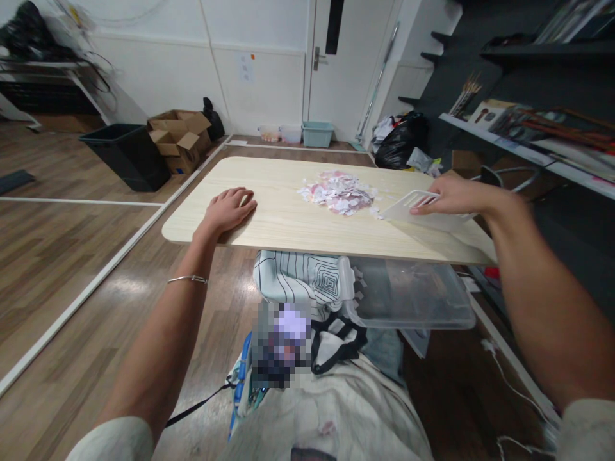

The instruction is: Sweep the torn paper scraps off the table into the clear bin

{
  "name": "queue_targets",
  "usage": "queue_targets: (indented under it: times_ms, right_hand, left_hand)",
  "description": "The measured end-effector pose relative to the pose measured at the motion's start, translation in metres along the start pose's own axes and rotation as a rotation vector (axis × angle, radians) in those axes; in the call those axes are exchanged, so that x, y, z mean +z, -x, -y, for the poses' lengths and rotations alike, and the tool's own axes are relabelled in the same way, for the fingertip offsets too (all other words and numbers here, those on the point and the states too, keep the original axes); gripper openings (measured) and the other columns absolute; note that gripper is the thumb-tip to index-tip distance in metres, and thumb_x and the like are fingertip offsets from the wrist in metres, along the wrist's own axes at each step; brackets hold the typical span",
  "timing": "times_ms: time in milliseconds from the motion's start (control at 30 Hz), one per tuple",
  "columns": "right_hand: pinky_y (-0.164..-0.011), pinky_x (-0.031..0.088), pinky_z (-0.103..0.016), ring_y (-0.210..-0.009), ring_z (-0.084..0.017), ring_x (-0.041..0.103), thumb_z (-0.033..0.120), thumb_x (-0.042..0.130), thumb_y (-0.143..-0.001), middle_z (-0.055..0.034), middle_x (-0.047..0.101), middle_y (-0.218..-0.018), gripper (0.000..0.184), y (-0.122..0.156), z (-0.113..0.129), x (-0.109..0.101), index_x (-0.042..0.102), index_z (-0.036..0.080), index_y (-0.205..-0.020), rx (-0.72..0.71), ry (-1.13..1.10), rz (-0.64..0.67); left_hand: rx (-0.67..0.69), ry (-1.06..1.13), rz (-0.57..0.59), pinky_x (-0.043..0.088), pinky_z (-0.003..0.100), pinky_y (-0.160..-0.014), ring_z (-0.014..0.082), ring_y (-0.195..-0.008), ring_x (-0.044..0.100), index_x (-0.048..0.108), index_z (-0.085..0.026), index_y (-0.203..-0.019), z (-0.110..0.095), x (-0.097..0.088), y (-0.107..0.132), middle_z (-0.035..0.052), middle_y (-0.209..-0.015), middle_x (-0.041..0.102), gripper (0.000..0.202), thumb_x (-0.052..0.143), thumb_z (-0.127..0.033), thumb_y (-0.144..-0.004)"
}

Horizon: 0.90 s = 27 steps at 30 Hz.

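A pile of torn pink and white paper scraps (340,192) lies on the light wooden table (288,221). My right hand (451,195) is closed on a white plastic dustpan-like scoop (423,214) that rests on the table just right of the pile. My left hand (230,208) lies flat on the table near its left front edge, fingers stretched out, holding nothing. A thin silver bracelet (188,279) is on my left wrist.
A clear plastic bin (408,294) with a few scraps sits on my lap under the table's front edge. On the floor behind the table stand a black bin (127,153) and cardboard boxes (180,137). Shelves (538,153) line the right side, beside black bags (401,144).
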State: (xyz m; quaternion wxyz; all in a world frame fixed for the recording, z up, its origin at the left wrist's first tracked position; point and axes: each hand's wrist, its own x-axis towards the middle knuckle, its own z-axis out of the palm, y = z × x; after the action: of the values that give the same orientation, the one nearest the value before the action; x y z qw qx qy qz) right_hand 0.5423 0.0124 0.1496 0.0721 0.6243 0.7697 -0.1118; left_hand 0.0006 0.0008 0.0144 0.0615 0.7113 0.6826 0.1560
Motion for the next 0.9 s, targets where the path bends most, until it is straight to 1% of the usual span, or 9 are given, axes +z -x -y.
queue_targets:
  times_ms: [67,133,233,300,400,567,633,767,900]
  right_hand:
    - [-0.079,0.045,-0.039,-0.079,-0.026,0.065,0.076,0.084,-0.093,-0.0106,0.075,-0.082,0.060,0.004,0.002,0.002,0.078,0.017,-0.079,-0.022,-0.006,0.011]
    - [-0.079,0.044,-0.040,-0.079,-0.026,0.065,0.072,0.081,-0.094,-0.0110,0.075,-0.081,0.057,0.008,0.006,0.005,0.076,0.018,-0.078,-0.015,0.007,0.013]
    - [-0.076,0.042,-0.040,-0.078,-0.026,0.064,0.066,0.077,-0.094,-0.0096,0.070,-0.075,0.051,0.013,0.013,0.009,0.074,0.018,-0.076,-0.002,0.037,0.018]
    - [-0.076,0.041,-0.041,-0.076,-0.026,0.062,0.065,0.075,-0.094,-0.0084,0.067,-0.071,0.050,0.017,0.017,0.011,0.072,0.020,-0.074,-0.009,0.049,0.023]
    - [-0.077,0.042,-0.041,-0.075,-0.025,0.061,0.073,0.073,-0.092,-0.0085,0.066,-0.071,0.055,0.022,0.023,0.013,0.067,0.022,-0.070,-0.034,0.048,0.031]
    - [-0.077,0.042,-0.043,-0.075,-0.026,0.059,0.095,0.070,-0.083,-0.0090,0.063,-0.070,0.075,0.026,0.028,0.015,0.062,0.023,-0.065,-0.070,0.047,0.028]
    - [-0.077,0.042,-0.043,-0.074,-0.025,0.058,0.102,0.068,-0.081,-0.0088,0.061,-0.070,0.081,0.025,0.028,0.015,0.060,0.024,-0.064,-0.071,0.044,0.027]
    - [-0.076,0.041,-0.044,-0.073,-0.025,0.057,0.110,0.065,-0.076,-0.0096,0.061,-0.072,0.087,0.023,0.028,0.014,0.059,0.024,-0.063,-0.076,0.044,0.023]
    - [-0.075,0.042,-0.043,-0.073,-0.025,0.058,0.111,0.064,-0.069,-0.0089,0.060,-0.070,0.087,0.023,0.032,0.011,0.062,0.024,-0.066,-0.070,0.022,0.034]
  left_hand:
    - [-0.001,-0.002,0.002,0.041,0.061,-0.148,0.0399,-0.177,0.053,0.073,-0.035,-0.170,0.000,0.000,0.000,0.0088,-0.188,0.065,0.061,0.048,-0.054,-0.118]
    - [-0.004,-0.005,0.007,0.041,0.060,-0.148,0.0394,-0.177,0.053,0.072,-0.033,-0.170,0.000,0.000,0.000,0.0094,-0.189,0.064,0.062,0.047,-0.055,-0.118]
    - [-0.011,-0.006,0.011,0.040,0.057,-0.149,0.0381,-0.178,0.053,0.071,-0.032,-0.171,0.001,0.000,0.000,0.0095,-0.190,0.063,0.064,0.045,-0.057,-0.118]
    - [-0.012,-0.008,0.011,0.039,0.056,-0.149,0.0376,-0.178,0.052,0.071,-0.031,-0.170,0.002,0.001,-0.001,0.0095,-0.190,0.063,0.064,0.044,-0.058,-0.118]
    - [-0.005,-0.008,0.004,0.039,0.057,-0.149,0.0378,-0.178,0.052,0.072,-0.032,-0.169,0.003,0.002,-0.002,0.0090,-0.190,0.063,0.063,0.045,-0.057,-0.118]
    - [0.019,0.023,-0.014,0.040,0.064,-0.147,0.0415,-0.175,0.054,0.075,-0.032,-0.165,0.007,0.005,-0.004,0.0109,-0.187,0.066,0.062,0.046,-0.058,-0.117]
    - [0.023,0.029,-0.018,0.040,0.065,-0.147,0.0417,-0.175,0.055,0.075,-0.032,-0.165,0.008,0.006,-0.004,0.0112,-0.187,0.066,0.062,0.046,-0.058,-0.116]
    - [0.015,0.028,-0.019,0.039,0.062,-0.148,0.0401,-0.176,0.054,0.074,-0.031,-0.165,0.008,0.006,-0.004,0.0112,-0.188,0.065,0.064,0.046,-0.060,-0.116]
    - [0.012,0.028,-0.016,0.040,0.062,-0.148,0.0396,-0.176,0.054,0.075,-0.034,-0.164,0.008,0.006,-0.004,0.0094,-0.187,0.066,0.061,0.047,-0.060,-0.116]
